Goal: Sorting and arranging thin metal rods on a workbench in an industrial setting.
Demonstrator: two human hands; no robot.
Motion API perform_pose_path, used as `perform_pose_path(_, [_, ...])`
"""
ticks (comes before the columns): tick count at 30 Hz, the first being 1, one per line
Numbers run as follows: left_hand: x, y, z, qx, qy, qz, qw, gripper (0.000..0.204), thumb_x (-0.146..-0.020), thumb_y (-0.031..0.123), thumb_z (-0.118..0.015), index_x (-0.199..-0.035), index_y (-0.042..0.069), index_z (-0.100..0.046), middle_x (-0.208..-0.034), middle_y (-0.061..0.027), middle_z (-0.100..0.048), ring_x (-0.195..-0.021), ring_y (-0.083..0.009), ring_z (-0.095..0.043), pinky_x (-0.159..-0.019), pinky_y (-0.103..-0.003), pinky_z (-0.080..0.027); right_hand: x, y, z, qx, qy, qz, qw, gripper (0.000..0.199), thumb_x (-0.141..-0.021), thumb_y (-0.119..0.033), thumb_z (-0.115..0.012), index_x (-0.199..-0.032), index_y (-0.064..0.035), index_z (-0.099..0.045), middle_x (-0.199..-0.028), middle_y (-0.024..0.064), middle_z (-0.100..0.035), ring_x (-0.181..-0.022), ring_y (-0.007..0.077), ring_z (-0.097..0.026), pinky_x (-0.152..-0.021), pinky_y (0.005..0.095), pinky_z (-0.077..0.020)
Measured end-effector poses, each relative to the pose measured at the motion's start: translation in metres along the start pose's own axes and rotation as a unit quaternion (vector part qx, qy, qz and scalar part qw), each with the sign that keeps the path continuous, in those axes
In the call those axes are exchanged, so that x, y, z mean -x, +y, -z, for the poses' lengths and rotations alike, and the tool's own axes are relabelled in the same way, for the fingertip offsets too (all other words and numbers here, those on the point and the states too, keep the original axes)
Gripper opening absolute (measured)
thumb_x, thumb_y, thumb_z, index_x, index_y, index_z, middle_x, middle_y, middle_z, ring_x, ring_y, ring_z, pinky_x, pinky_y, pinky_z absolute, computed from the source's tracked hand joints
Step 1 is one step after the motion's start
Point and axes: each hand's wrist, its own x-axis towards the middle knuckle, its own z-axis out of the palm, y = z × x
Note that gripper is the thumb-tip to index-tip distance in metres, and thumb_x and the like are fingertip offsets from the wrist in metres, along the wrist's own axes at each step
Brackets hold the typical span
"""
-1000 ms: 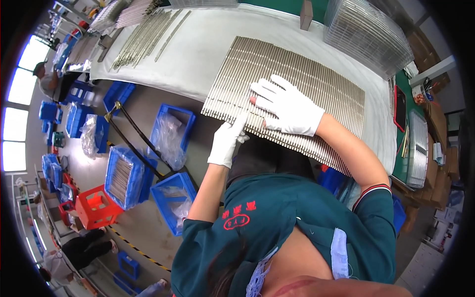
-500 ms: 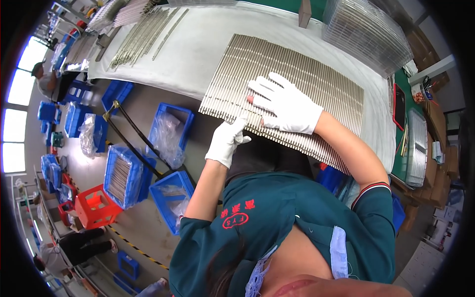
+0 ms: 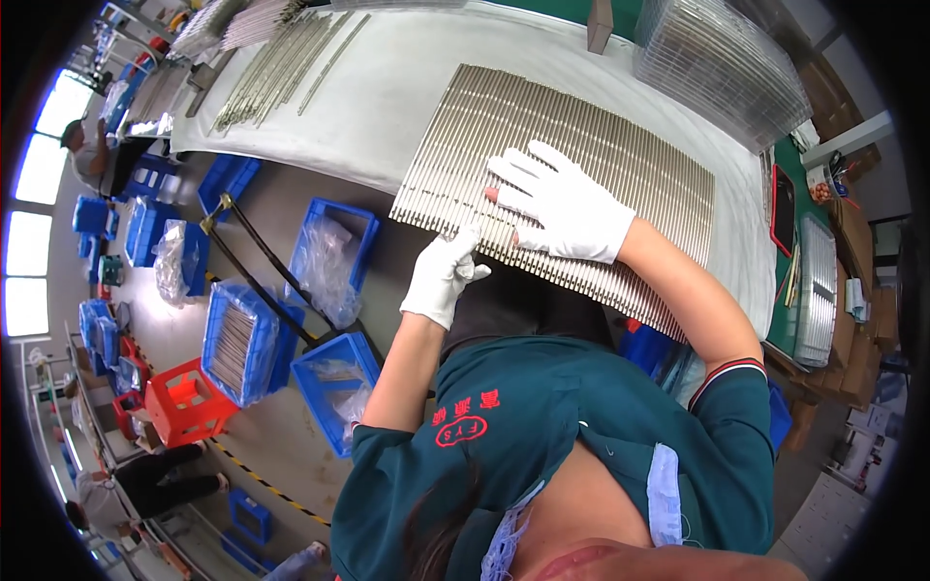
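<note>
A wide row of thin silvery metal rods (image 3: 572, 126) lies side by side on the white-covered table, their near ends reaching its front edge. My right hand (image 3: 567, 205), in a white glove, rests flat on the rods with its fingers spread; one fingertip is bare. At the near ends of the rods is my gloved left hand (image 3: 441, 276). Its fingers are bent and drawn together against the rod ends, and what they pinch, if anything, is hidden.
Loose rods (image 3: 281, 73) lie at the table's far left. A stack of clear trays (image 3: 722, 73) stands at the far right, near a red-edged tablet-like object (image 3: 782, 208). Blue crates (image 3: 242, 344) and a red stool (image 3: 184, 402) are on the floor at left. Two people work farther off.
Both hands stay almost where they were, the right one still flat on the rods. A person in the left background has shifted slightly.
</note>
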Motion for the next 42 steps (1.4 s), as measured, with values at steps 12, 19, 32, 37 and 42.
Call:
perform_pose_path(12, [0.006, 0.005, -0.006, -0.043, 0.032, -0.028, 0.998, 0.019, -0.081, 0.025, -0.065, -0.081, 0.009, -0.054, -0.059, 0.0061, -0.043, -0.049, -0.0038, -0.041, -0.059, -0.026, -0.047, -0.002, -0.002, 0.002, -0.01, 0.008, 0.002, 1.0, 0.057, -0.085, -0.042, -0.045, -0.129, -0.0062, -0.043, -0.138, 0.0144, -0.035, -0.13, 0.0276, -0.028, -0.109, 0.0432, -0.0144])
perform_pose_path(19, [-0.002, 0.002, 0.001, -0.008, 0.054, -0.032, 0.998, 0.02, -0.08, 0.024, -0.066, -0.078, 0.009, -0.053, -0.058, 0.0057, -0.043, -0.046, -0.0038, -0.04, -0.055, -0.027, -0.047, -0.011, -0.003, 0.002, -0.029, -0.01, 0.009, 0.999, 0.062, -0.083, -0.043, -0.047, -0.129, -0.0023, -0.041, -0.138, 0.0162, -0.034, -0.13, 0.0284, -0.028, -0.109, 0.0439, -0.0121])
perform_pose_path(32, [0.005, 0.005, 0.002, -0.003, 0.024, 0.001, 1.0, 0.018, -0.081, 0.025, -0.064, -0.077, 0.012, -0.053, -0.056, 0.007, -0.039, -0.046, -0.0036, -0.037, -0.059, -0.027, -0.046, -0.011, -0.002, 0.002, -0.025, -0.013, 0.01, 1.0, 0.06, -0.083, -0.042, -0.046, -0.13, -0.005, -0.041, -0.139, 0.0156, -0.033, -0.131, 0.0287, -0.027, -0.109, 0.044, -0.0112])
perform_pose_path(37, [0.006, 0.007, -0.001, -0.045, 0.08, -0.021, 0.996, 0.026, -0.081, 0.027, -0.064, -0.067, 0.014, -0.046, -0.055, 0.0055, -0.039, -0.047, -0.0047, -0.036, -0.057, -0.026, -0.045, -0.009, -0.002, 0.0, -0.027, -0.009, 0.008, 1.0, 0.059, -0.083, -0.041, -0.047, -0.13, -0.0051, -0.041, -0.139, 0.0156, -0.032, -0.131, 0.0283, -0.026, -0.11, 0.0439, -0.0102])
perform_pose_path(42, [0.004, 0.005, 0.007, -0.038, 0.051, -0.037, 0.997, 0.027, -0.081, 0.026, -0.065, -0.067, 0.012, -0.047, -0.056, 0.0046, -0.04, -0.047, -0.0048, -0.038, -0.056, -0.026, -0.045, -0.012, -0.004, 0.005, -0.029, -0.02, 0.01, 0.999, 0.06, -0.083, -0.042, -0.046, -0.13, -0.0044, -0.041, -0.139, 0.0158, -0.032, -0.131, 0.0285, -0.026, -0.109, 0.0438, -0.0104])
